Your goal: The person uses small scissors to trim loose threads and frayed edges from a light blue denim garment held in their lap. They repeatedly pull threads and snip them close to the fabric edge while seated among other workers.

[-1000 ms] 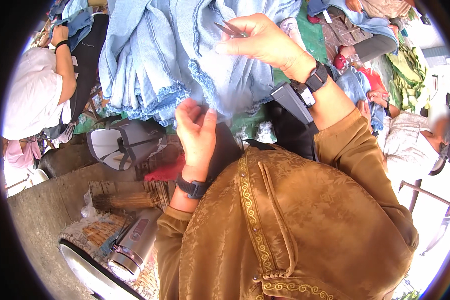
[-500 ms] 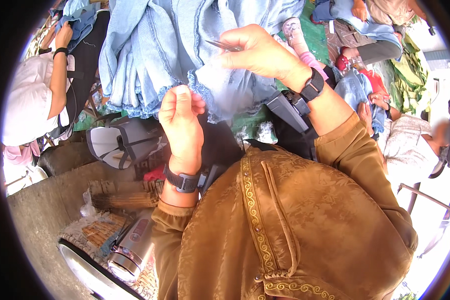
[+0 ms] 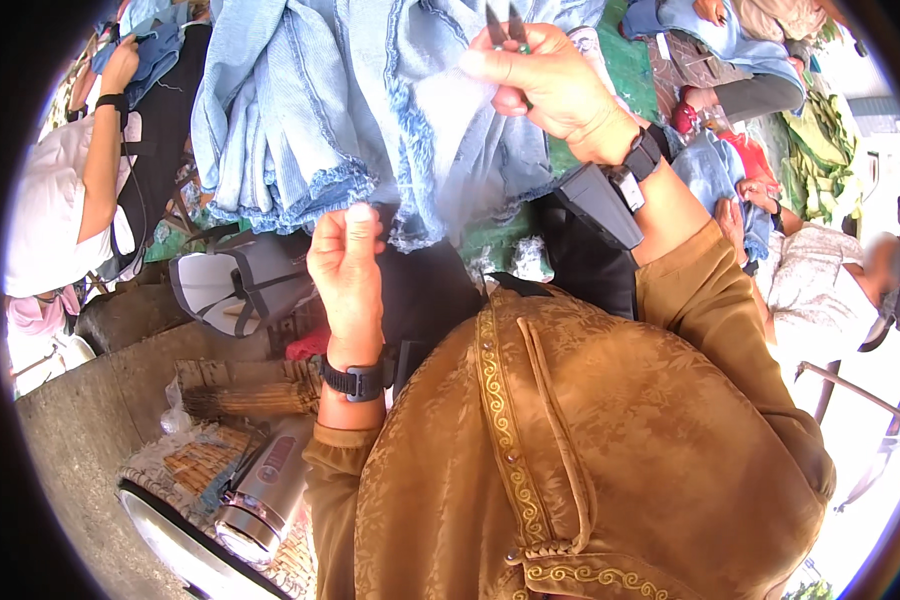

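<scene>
Light blue denim (image 3: 270,120) with frayed hems hangs in folds before me. My left hand (image 3: 345,275) is closed, thumb against curled fingers, right at the lower frayed edge. Whether cloth or a loose thread lies in that pinch, I cannot make out. Up and to the right, my right hand (image 3: 560,90) grips thread snips (image 3: 505,27), their two dark blades apart and pointing upward. The snips are in front of the denim, away from the hem at my left fingers. My fingers hide most of their handle.
A grey-and-white strapped object (image 3: 238,290) lies left of my left wrist. Lower left, a steel flask (image 3: 265,490) rests near a concrete wall (image 3: 80,410). Co-workers with denim sit left (image 3: 70,210) and right (image 3: 820,280). Green sheeting (image 3: 630,70) shows behind.
My right hand has moved up and right, turning the snips from pointing left to pointing up. My left hand has shifted slightly down and left. The denim folds have shifted.
</scene>
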